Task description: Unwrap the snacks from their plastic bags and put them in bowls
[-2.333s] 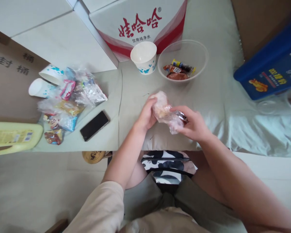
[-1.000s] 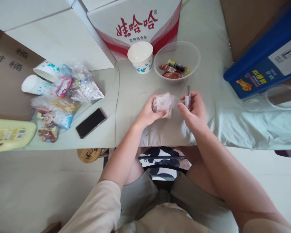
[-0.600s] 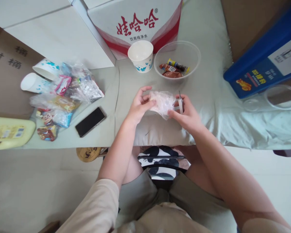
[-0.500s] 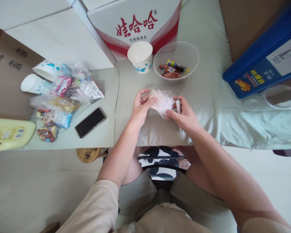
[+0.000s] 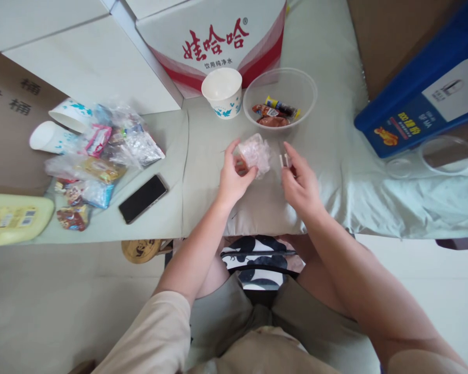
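Parted from the plastic bundle (image 5: 256,154) since a moment ago, the right hand (image 5: 301,184) tightly pinches a small pale tool (image 5: 284,160). I see the left hand (image 5: 235,179), fingers half-curled, gripping the bundle, nearer than the paper cup (image 5: 224,107) and the clear bowl (image 5: 284,82) of wrapped snacks (image 5: 282,108).

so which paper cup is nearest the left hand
The upright cup beside the bowl, beyond the left hand; the other two cups are farther off, by the packets.
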A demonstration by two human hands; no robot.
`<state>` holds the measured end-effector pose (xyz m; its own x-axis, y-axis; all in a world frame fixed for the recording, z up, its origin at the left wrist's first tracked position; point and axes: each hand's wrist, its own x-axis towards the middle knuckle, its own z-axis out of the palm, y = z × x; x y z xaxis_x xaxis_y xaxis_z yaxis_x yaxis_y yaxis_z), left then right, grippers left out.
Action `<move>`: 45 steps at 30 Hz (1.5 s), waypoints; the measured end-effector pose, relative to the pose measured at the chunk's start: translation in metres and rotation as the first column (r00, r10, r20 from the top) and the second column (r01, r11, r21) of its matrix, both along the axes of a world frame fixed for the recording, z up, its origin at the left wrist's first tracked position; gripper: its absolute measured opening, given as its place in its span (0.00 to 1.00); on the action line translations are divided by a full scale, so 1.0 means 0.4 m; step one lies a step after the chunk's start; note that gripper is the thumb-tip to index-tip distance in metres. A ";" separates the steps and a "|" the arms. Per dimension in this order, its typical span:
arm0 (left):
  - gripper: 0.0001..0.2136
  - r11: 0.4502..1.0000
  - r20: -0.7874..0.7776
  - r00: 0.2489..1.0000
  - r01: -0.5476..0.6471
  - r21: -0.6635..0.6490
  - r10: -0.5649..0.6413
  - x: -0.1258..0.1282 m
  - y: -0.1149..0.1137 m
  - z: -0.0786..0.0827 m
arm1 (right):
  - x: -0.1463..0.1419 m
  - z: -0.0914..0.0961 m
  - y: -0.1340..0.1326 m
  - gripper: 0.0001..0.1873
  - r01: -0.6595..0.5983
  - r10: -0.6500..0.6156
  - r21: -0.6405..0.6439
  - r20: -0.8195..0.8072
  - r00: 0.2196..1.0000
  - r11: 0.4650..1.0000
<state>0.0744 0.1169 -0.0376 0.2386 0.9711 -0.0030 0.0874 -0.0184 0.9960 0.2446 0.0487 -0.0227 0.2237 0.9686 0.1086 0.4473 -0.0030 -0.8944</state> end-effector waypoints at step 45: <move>0.07 0.953 0.097 0.949 -0.295 -0.069 0.301 -0.093 0.041 0.046 | 0.055 0.032 -0.021 0.11 -0.306 0.255 0.117 0.324 0.911 0.945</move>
